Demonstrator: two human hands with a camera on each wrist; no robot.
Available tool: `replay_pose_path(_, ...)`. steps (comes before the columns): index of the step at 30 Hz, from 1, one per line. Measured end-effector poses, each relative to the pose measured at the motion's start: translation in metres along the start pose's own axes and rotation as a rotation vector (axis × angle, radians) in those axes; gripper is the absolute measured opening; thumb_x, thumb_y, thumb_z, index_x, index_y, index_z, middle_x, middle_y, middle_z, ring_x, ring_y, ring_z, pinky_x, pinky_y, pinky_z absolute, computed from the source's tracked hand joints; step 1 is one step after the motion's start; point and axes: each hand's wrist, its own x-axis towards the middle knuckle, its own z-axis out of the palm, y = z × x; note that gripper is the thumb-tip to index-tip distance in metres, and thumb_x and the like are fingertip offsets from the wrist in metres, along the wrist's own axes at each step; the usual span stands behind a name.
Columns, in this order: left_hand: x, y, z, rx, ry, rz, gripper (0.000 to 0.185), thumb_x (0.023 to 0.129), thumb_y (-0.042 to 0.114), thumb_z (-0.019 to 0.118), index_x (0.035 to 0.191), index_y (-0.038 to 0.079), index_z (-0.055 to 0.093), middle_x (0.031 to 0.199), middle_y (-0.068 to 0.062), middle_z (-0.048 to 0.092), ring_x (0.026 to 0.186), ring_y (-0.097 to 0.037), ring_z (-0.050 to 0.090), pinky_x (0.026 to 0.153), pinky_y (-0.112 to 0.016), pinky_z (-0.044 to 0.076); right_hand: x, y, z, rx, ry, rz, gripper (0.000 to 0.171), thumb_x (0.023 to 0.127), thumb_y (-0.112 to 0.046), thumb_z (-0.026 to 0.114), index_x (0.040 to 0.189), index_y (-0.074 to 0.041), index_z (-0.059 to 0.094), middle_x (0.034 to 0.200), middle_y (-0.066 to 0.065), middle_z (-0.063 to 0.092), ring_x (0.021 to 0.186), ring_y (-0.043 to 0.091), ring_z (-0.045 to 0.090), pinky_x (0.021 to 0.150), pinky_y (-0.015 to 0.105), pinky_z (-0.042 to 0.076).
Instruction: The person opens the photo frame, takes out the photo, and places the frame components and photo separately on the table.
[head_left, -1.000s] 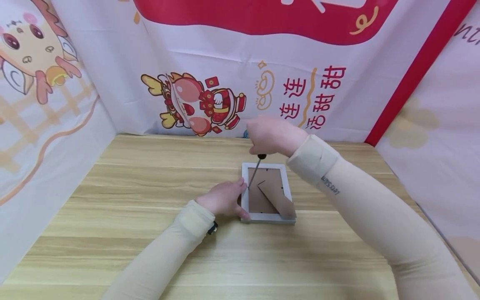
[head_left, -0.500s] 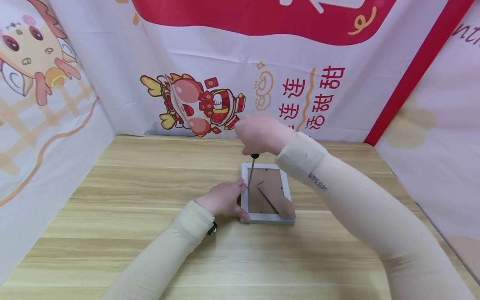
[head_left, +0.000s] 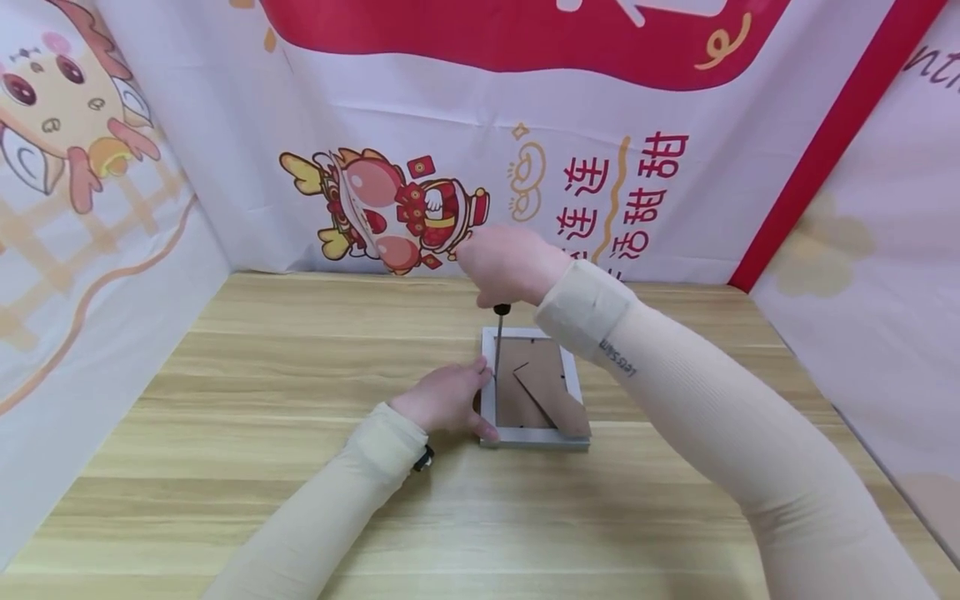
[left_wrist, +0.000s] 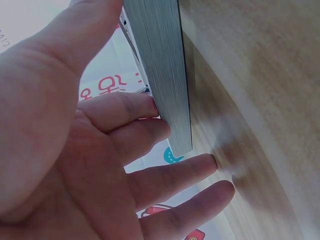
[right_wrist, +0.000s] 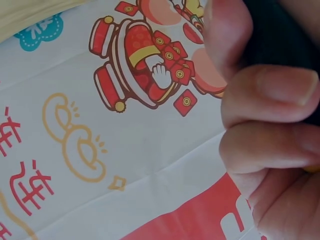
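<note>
Screwdriver [head_left: 497, 340] gripped in my right hand [head_left: 508, 265], tip at the frame's [head_left: 534, 440] left edge. Left hand [head_left: 447, 398] flat, fingers straight against its side.

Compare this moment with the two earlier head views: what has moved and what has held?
The right hand, gripping the screwdriver, has swung left, bringing the shaft from a slant to nearly upright; its tip stays at the left inner edge of the picture frame. The left hand still steadies the frame's left side, and the frame has not shifted on the table.
</note>
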Motion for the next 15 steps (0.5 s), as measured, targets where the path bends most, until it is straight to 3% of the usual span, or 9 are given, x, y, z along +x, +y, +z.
replay_pose_path(8,0.0003,-0.0027,-0.0003,-0.015,0.006,0.012,0.102,0.073,0.049,0.085,0.150,0.000,0.038,0.159,-0.018,0.024,0.139,-0.033,0.039,0.112,-0.040,0.035,0.0020,-0.0042,-0.0013,-0.024,0.016,0.001,0.017,0.085,-0.022,0.079,0.092,-0.013,0.066,0.077,0.000,0.064,0.068,0.017,0.058,0.060,0.027,0.052)
replay_pose_path(15,0.0006,-0.0036,0.0023,-0.005,0.010,0.024,0.102,0.073,0.050,0.084,0.150,0.000,0.039,0.159,-0.019,0.025,0.139,-0.033,0.038,0.112,-0.039,0.035,-0.0013,0.0010,0.0001,-0.002,-0.008,0.015,0.026,0.085,-0.026,0.079,0.103,-0.012,0.065,0.088,-0.001,0.063,0.079,0.017,0.060,0.070,0.029,0.053)
